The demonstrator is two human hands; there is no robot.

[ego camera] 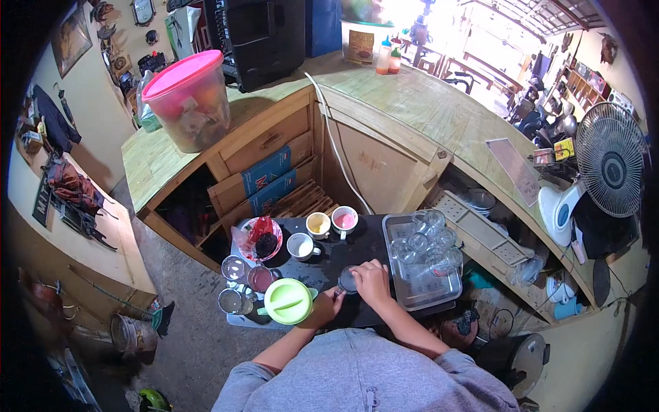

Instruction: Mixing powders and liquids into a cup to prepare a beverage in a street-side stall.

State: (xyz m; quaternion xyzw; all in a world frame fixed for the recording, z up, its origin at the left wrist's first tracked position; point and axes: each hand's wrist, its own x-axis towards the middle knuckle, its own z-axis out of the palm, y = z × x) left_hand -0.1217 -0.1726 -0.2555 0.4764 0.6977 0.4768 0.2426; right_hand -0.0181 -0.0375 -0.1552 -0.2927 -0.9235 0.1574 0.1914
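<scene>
My left hand point(329, 305) grips the lower left side of a glass mug point(348, 280) over the dark table. On the rim and right side of that mug rest the fingers of my right hand point(373, 280). Just left stands a jug with a light green lid point(289, 301). Beyond are a white cup point(301, 246), a cup with yellow contents point(318, 225) and one with pink contents point(344, 220). A patterned bowl point(274, 226) holds red plastic and something dark. Several glass mugs, one with reddish-brown contents point(261, 278), stand at the left.
A clear plastic tray point(430, 303) with several upturned or lying glasses point(435, 242) is at the right. Wooden counters surround the far side, bearing a pink-lidded tub point(188, 103), a black speaker point(257, 41) and a fan point(612, 170). A white cable point(340, 149) hangs down behind the table.
</scene>
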